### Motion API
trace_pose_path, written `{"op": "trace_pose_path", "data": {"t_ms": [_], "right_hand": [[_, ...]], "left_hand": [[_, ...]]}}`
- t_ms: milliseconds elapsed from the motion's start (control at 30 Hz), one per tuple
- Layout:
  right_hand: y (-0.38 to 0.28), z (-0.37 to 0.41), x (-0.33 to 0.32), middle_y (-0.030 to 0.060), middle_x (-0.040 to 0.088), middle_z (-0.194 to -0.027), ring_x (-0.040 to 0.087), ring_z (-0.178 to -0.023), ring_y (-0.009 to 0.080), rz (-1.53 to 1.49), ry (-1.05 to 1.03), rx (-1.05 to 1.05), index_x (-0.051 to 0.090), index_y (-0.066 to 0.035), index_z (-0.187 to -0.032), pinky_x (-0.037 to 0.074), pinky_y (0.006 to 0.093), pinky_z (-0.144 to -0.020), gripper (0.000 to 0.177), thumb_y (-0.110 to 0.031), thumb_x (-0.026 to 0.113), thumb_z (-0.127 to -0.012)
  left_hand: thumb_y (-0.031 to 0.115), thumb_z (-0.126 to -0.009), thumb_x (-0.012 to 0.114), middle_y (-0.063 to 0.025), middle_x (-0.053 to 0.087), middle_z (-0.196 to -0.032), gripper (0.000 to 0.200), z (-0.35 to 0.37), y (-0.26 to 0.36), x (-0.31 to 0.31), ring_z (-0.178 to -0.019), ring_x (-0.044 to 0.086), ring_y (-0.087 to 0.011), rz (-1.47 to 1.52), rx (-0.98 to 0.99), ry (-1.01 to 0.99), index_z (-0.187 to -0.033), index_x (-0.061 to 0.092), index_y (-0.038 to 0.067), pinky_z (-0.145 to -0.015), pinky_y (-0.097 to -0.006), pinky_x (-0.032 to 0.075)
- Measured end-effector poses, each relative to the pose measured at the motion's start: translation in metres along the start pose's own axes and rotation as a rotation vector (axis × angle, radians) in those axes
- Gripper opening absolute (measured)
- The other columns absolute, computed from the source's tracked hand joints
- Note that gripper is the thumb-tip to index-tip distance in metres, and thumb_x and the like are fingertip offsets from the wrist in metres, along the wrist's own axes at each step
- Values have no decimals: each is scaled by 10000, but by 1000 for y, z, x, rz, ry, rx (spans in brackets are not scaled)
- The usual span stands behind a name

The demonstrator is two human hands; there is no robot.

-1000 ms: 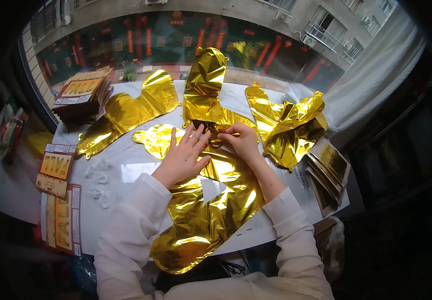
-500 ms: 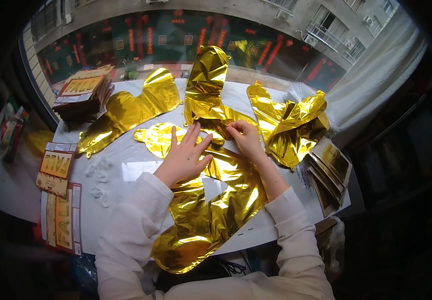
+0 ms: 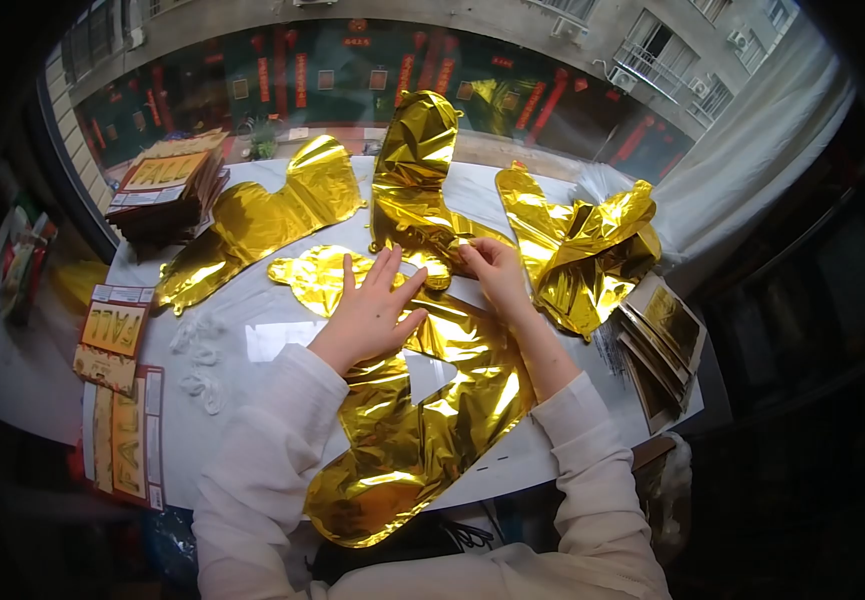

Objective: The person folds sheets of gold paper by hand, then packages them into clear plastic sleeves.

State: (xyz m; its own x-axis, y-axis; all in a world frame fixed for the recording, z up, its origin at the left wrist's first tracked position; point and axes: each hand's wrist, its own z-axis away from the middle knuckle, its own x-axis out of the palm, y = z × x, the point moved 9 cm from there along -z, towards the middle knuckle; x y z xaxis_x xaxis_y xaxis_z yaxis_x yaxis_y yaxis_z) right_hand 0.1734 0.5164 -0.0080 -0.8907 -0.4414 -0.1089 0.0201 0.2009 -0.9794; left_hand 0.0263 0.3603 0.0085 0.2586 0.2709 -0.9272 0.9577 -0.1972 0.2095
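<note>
A flat gold foil balloon (image 3: 452,420), shaped like a letter A with a triangular hole, lies in front of me and hangs over the table's near edge. My left hand (image 3: 372,310) rests on its upper part with fingers spread. Just beyond, an L-shaped gold foil balloon (image 3: 412,170) lies with its lower arm by my fingertips. My right hand (image 3: 500,280) pinches a bit of gold foil at that lower arm, thumb and forefinger together. Which of the two overlapping balloons the pinched edge belongs to is hard to make out.
Another gold balloon (image 3: 262,220) lies at the left, and a crumpled one (image 3: 582,245) at the right. Printed card packs (image 3: 167,180) are stacked back left, more packets (image 3: 112,335) at the left edge, cards (image 3: 657,350) at the right. White ribbon (image 3: 197,360) lies on the table.
My right hand has shifted slightly right and toward me, and the foil by its fingertips has changed its folds and shine. My left hand stays in place.
</note>
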Motion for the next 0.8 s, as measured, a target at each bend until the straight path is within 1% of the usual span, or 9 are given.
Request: {"op": "trace_pose_path", "data": {"t_ms": [167,300,367,467,567,633,700,767,800], "right_hand": [[-13,-6,-29,3,718,-920,663,-832,87,-142,126,19,733,-48,-1090,567,248,-766,171,-206,692,-1039],[-47,-16,-135,8,726,-932,666,-828,97,-343,507,-286,735,-66,-1055,554,263,-794,107,-159,720,-1005],[-77,3,-210,33,733,-968,686,-872,151,-286,854,-465,728,-50,-1055,566,320,-839,101,-122,720,-985],[-122,38,-299,135,730,-1141,707,-1017,286,-792,995,-473,708,8,-1103,583,453,-928,225,-183,608,-1035],[-196,136,-351,188,705,-1243,705,-1106,304,-608,1269,-774,687,61,-1231,563,444,-1018,340,-211,619,-1038],[-265,203,-327,178,686,-1305,712,-1066,313,853,1523,-614,672,58,-1292,563,416,-1005,385,-209,685,-1015],[-300,208,-272,151,678,-1323,703,-1060,282,-70,1179,-822,682,31,-1303,551,373,-987,359,-164,711,-1003],[-313,203,-237,128,715,-1179,693,-1024,212,145,902,-714,704,22,-1261,550,316,-937,277,-70,691,-1000],[-322,199,-202,108,711,-1147,683,-1006,185,296,746,-702,714,26,-1220,536,293,-912,237,-50,687,-997]], "left_hand": [[501,-1010,558,-243,319,-1661,642,0,0,0,-1565,280,-387,15,-9,-11,-1578,454,221,-1203,-753,122],[497,-1006,559,-246,322,-1658,641,0,0,0,-1563,282,-390,24,-6,0,-1575,459,219,-1202,-756,122],[495,-1005,562,-248,326,-1654,641,0,1,-1,-1563,281,-392,21,-3,0,-1574,462,218,-1202,-757,119],[492,-1005,561,-248,320,-1657,639,0,1,-2,-1563,280,-391,23,-10,-17,-1573,465,216,-1200,-760,116],[480,-1011,555,-247,307,-1662,634,0,1,-2,-1570,261,-395,37,-16,-40,-1575,462,207,-1212,-746,94],[459,-1015,559,-244,302,-1666,623,0,2,-3,-1574,250,-397,39,-5,-3,-1574,465,200,-1225,-725,85],[437,-1020,562,-241,296,-1670,612,-1,1,-6,-1578,239,-400,38,10,30,-1573,467,193,-1238,-703,75],[409,-1025,562,-237,262,-1688,610,-5,-1,-20,-1595,189,-402,168,34,150,-1582,458,183,-1253,-673,38],[310,-1006,627,-223,398,-1606,534,-1,6,-31,-1532,325,-407,71,66,263,-1508,542,151,-1258,-610,184]]}}
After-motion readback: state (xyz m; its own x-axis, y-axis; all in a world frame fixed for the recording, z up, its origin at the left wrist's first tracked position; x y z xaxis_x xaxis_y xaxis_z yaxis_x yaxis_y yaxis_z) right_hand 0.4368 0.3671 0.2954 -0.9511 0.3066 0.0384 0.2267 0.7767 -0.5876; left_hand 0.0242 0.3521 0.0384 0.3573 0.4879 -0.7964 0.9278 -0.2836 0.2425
